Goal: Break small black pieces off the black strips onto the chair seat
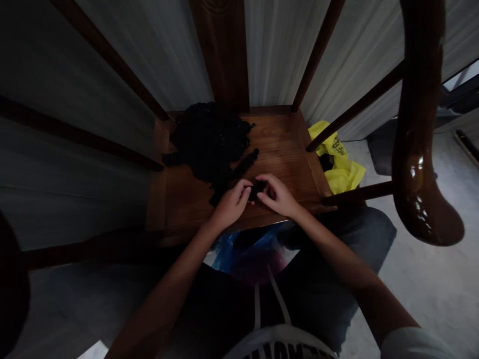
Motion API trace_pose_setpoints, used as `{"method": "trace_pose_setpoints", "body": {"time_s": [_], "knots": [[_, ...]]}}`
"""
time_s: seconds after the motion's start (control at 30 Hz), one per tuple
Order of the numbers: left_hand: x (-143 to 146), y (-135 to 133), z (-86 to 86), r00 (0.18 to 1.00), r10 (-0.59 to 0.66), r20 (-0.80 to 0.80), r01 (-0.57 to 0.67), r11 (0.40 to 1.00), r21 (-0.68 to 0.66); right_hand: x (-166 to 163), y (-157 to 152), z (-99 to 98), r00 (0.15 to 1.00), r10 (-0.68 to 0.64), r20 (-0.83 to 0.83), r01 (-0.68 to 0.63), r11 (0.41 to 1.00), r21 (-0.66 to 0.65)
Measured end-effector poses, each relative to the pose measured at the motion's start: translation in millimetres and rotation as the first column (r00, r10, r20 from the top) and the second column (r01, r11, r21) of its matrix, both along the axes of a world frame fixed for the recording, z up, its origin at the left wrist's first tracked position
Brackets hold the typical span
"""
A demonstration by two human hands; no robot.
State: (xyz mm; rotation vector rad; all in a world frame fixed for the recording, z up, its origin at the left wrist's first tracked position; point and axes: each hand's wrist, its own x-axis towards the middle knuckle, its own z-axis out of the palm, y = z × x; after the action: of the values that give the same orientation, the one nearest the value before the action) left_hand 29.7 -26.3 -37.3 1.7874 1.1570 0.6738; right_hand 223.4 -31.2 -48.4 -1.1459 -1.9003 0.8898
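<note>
Over the front part of a wooden chair seat (277,144), my left hand (235,198) and my right hand (276,195) pinch a small black piece of fabric-like material (256,191) between them. The fingers of both hands are closed on it from opposite sides. Its exact kind is too dark to make out. A heap of black, ragged-edged material (209,137) lies on the left half of the seat, just beyond my left hand. Loose strips of it reach toward my wrist.
The chair's back slat (224,55), thin spindles and a thick curved armrest (415,149) surround the seat. At the right, a yellow bag (342,172) with something black inside stands beside the chair. Below the seat's front edge, between my knees, is blue plastic (243,249).
</note>
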Motion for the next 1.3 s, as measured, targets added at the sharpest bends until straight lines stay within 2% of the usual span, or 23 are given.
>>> {"method": "trace_pose_setpoints", "body": {"time_s": [0.07,0.13,0.33,0.57,0.7,0.83,0.9,1.03,1.17,1.3], "knots": [[-0.3,-0.8,0.1,1.000,-0.009,-0.004,0.009,1.000,-0.003,-0.7,-0.9,3.0,0.994,0.037,0.099,-0.040,0.999,0.022],[-1.0,-0.9,0.5,1.000,-0.030,0.006,0.030,0.999,-0.020,-0.7,-0.3,3.4,0.990,0.066,0.122,-0.069,0.997,0.021],[-1.7,2.5,-1.4,0.998,-0.066,0.020,0.066,0.997,0.035,2.5,6.3,-5.9,0.991,0.038,-0.128,-0.041,0.999,-0.020],[-2.8,5.2,-1.6,0.992,-0.119,-0.039,0.122,0.988,0.089,2.9,6.3,-2.9,0.976,-0.003,-0.218,0.006,1.000,0.016],[-2.6,3.9,-2.1,0.992,-0.118,-0.043,0.123,0.986,0.113,5.8,7.2,2.1,0.990,0.051,-0.129,-0.050,0.999,0.007],[-1.5,1.0,-7.6,0.999,0.033,-0.021,-0.028,0.978,0.205,9.3,3.9,7.8,0.985,0.171,0.027,-0.172,0.985,0.022],[-1.0,-1.4,-10.7,0.997,0.077,-0.016,-0.071,0.967,0.246,9.7,0.1,9.1,0.978,0.183,0.101,-0.186,0.982,0.022],[0.7,-6.5,-13.7,0.996,0.067,-0.060,-0.049,0.963,0.265,7.9,-4.9,4.4,0.975,0.125,0.186,-0.144,0.985,0.092],[3.9,-7.4,-14.4,0.991,0.095,-0.098,-0.066,0.964,0.258,4.2,-4.6,-6.1,0.995,0.029,0.095,-0.044,0.984,0.170],[6.0,-4.5,-16.4,0.995,0.063,-0.077,-0.039,0.959,0.282,2.5,-5.0,-10.6,0.999,-0.040,0.034,0.034,0.985,0.172]]}}
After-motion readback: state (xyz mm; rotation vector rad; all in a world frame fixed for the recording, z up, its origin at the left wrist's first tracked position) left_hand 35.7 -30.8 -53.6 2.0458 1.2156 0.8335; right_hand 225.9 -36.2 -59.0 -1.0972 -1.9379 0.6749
